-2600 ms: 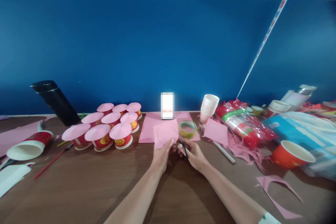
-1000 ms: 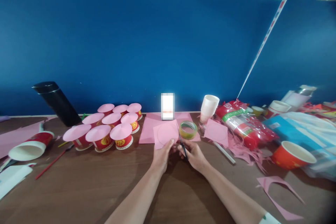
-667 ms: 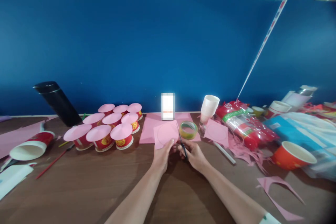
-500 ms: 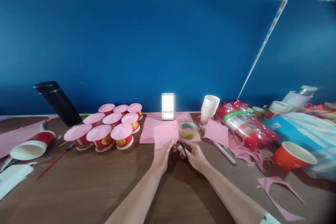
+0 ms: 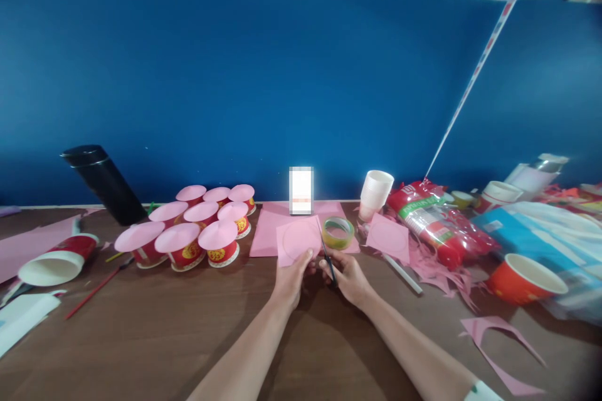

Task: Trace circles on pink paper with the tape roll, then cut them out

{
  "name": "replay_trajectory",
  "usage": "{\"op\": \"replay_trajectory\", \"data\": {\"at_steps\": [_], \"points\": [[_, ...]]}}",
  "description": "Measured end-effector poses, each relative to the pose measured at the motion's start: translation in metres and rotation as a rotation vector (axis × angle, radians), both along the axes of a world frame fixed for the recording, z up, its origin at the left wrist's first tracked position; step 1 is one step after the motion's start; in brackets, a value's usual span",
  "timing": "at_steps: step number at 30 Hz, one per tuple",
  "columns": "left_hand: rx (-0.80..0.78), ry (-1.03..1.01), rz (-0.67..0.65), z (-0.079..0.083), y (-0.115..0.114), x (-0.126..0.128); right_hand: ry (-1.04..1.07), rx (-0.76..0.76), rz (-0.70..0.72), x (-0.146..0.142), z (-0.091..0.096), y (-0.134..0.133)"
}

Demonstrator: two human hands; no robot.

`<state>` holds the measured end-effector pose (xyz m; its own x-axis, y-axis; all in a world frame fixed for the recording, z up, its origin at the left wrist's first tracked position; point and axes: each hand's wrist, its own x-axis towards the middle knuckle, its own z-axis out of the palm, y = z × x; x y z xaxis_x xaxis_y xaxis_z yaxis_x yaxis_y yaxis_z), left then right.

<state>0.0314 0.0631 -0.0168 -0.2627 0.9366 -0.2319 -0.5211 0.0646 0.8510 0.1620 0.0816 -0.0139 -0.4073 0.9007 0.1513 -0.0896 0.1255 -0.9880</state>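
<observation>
My left hand [image 5: 290,279] pinches the near edge of a pink paper square [image 5: 297,239] with a circle drawn on it, holding it just above the brown table [image 5: 155,332]. My right hand [image 5: 347,276] is closed round black scissors [image 5: 326,254], whose blades point up along the paper's right edge. A roll of yellowish tape [image 5: 337,232] lies just behind the scissors. More pink sheets [image 5: 266,225] lie flat under and behind the held paper.
Several upturned red cups with pink paper discs [image 5: 181,244] cluster at left, near a black flask [image 5: 102,183] and a tipped red cup [image 5: 51,261]. White cups [image 5: 375,192], a red packet [image 5: 435,219], pink scraps [image 5: 498,341] and an orange cup [image 5: 522,277] crowd the right. A blue wall [image 5: 263,88] backs the table.
Almost nothing differs. The held pink paper has shifted very slightly, and the scissors stay at its right edge.
</observation>
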Motion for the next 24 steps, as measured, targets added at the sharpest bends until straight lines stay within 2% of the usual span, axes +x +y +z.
{"op": "replay_trajectory", "data": {"at_steps": [24], "points": [[0.055,0.032,0.044,0.0050,-0.0012,0.0002,-0.056,0.016,-0.030,0.0007,-0.0007,0.0005]]}}
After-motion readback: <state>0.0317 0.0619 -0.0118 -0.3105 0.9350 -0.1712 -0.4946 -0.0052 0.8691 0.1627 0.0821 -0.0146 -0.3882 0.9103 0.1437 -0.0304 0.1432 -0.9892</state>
